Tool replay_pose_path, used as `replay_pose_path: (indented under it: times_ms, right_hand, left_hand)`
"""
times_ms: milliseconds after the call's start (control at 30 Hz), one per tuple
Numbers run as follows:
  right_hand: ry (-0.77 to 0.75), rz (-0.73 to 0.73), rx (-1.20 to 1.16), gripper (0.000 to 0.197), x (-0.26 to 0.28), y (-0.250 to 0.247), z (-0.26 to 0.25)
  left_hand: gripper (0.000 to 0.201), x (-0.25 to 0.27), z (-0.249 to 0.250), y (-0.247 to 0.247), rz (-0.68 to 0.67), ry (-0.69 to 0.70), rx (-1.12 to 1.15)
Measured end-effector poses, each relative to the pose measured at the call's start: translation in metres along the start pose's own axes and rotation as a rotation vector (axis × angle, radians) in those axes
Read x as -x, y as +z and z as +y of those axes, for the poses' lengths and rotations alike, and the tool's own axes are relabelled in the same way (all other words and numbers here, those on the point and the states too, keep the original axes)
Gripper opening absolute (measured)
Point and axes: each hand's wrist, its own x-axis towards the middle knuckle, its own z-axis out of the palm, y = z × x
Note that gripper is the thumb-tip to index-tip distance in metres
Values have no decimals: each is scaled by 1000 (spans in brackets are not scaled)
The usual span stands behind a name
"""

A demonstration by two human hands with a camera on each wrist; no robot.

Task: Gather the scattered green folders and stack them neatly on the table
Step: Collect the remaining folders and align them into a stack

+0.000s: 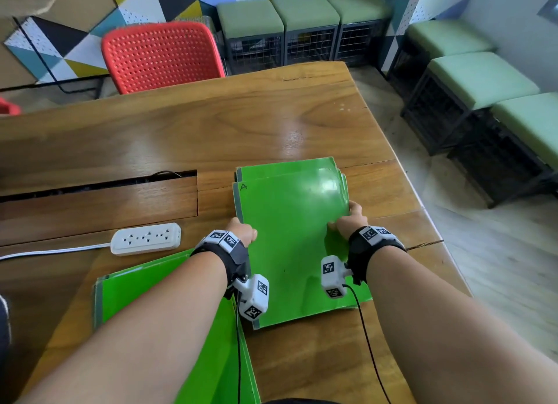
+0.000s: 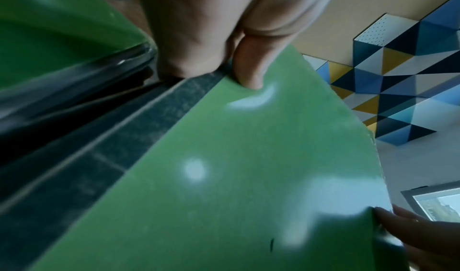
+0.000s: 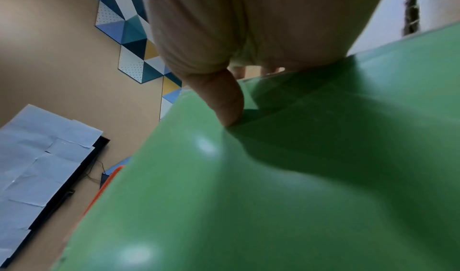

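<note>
A green folder (image 1: 290, 231) marked with a letter A lies slightly lifted over another green folder (image 1: 287, 166) whose far edge shows behind it. My left hand (image 1: 243, 233) grips its left spine edge, thumb on top (image 2: 248, 72). My right hand (image 1: 347, 219) pinches its right edge, thumb pressing the cover (image 3: 229, 106), and the cover bows there. A further green folder (image 1: 169, 307) lies on the table under my left forearm, at the near left.
A white power strip (image 1: 146, 239) with its cord lies left of the folders, in front of a cable slot (image 1: 96, 186) in the wooden table (image 1: 211, 125). A red chair (image 1: 160, 56) stands behind. The table's right edge (image 1: 422, 204) is close to the folders.
</note>
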Motion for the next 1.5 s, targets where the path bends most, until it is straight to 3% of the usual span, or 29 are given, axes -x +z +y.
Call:
replay_pose_path:
  times_ms: [167,300,400,467,567,700,933,1067,1233,1367,1500]
  right_hand:
    - [-209,-5,-121,82,10,-27,-30]
    - [-476,40,-342,72,37,-41,-75]
    - [-624,34,-448,60,56,-37,-89]
    - [-679,-17,-521,66,66,-34,-87]
    - [-664,-41,-583,76,74,-31,-76]
    - [-643,-26,-594,81,80,-32,-70]
    - [-583,-38,-296,63,81,-22,-52]
    - [-574,81,-48,47,83,-23,-46]
    - [-690,191,-18,34,107,-31,-63]
    - [-715,164,10,47,132,-16,-83]
    - [-549,44,112,51,146,24,-71]
  left_hand:
    - [76,0,27,-23,45,230,308]
    - [43,19,54,-56,175,476,507]
    - [60,35,59,-75,71,639,737]
    - [76,48,56,-81,-15,687,846]
    - [91,58,47,-83,-40,693,854]
    - [83,56,38,-78,0,639,818]
    - [76,41,22,-63,86,528,513]
    - [56,52,25,-62,228,532,270]
    - [59,79,32,-81,367,527,117]
    - [64,100,17,-111,428,461,23]
    - [72,114,-24,-132,357,349,46]
